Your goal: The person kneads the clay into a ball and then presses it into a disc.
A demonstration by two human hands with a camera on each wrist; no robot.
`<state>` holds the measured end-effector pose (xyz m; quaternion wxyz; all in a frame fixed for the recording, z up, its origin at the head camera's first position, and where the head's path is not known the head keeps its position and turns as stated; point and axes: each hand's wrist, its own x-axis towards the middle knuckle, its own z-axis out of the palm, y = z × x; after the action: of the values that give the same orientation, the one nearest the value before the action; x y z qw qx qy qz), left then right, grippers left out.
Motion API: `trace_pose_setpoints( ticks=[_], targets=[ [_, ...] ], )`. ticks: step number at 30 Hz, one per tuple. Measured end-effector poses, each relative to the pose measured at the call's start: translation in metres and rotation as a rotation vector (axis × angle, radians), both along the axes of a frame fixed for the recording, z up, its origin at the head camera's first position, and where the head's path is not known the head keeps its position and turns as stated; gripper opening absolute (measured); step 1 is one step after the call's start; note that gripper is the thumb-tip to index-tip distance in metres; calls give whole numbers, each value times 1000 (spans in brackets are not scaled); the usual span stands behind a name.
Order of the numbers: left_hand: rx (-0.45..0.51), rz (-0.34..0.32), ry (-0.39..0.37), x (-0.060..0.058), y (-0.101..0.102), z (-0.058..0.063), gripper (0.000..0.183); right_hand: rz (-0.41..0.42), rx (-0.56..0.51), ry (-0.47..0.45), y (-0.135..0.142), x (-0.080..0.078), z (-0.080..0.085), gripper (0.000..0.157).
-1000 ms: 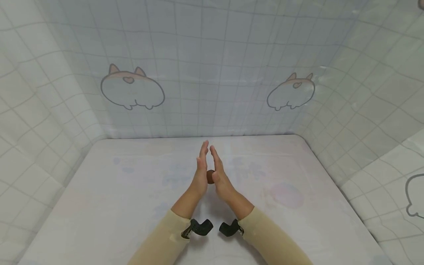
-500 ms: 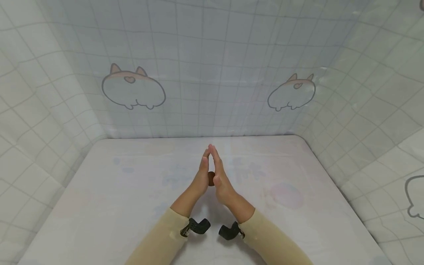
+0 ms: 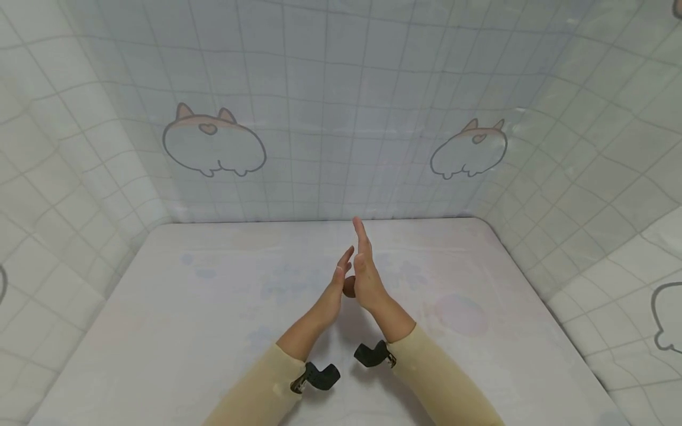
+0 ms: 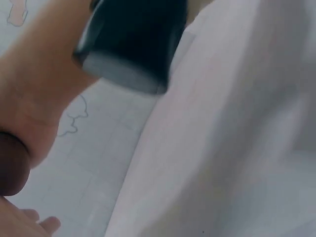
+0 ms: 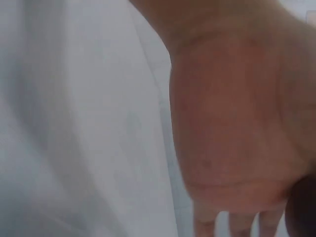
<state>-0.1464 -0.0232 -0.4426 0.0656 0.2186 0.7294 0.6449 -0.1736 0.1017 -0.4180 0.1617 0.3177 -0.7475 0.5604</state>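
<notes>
A small, round, dark brown lump (image 3: pixel 348 287) sits between two upright palms, in the middle of the head view. My left hand (image 3: pixel 329 300) presses it from the left with fingers straight. On its other side stands my right hand (image 3: pixel 369 283), flat, its fingertips reaching farther forward than the left ones. Much of the lump is covered by the right hand. In the left wrist view the lump (image 4: pixel 12 165) shows at the left edge, against a palm. The right wrist view has a broad palm, with a dark part of the lump (image 5: pixel 302 207) at lower right.
Under the hands lies a pale, faintly patterned tabletop (image 3: pixel 202 331). White grid-patterned curtains (image 3: pixel 341 118) with cartoon animal prints rise at the back and both sides. Black wrist cameras stick out from the left sleeve (image 3: pixel 261 387) and the right sleeve (image 3: pixel 439 378).
Both hands have shifted right with the brown lump between them. The right hand has slid forward against the left, which has drawn back, so their fingertips no longer line up.
</notes>
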Motion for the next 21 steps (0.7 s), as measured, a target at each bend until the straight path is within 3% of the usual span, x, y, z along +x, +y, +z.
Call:
trace_pose_setpoints(
  ticks=[6,14,21],
  targets=[
    [89,-80,99,3,4,4,88,-24,15,-33,6,-10,-1,97],
    [221,-144,124,-2,5,3,97,26,30,-149,9,-21,-11,102],
    [293,-94,141,-6,2,9,94,108,51,-246,6,-18,-24,93]
  ],
)
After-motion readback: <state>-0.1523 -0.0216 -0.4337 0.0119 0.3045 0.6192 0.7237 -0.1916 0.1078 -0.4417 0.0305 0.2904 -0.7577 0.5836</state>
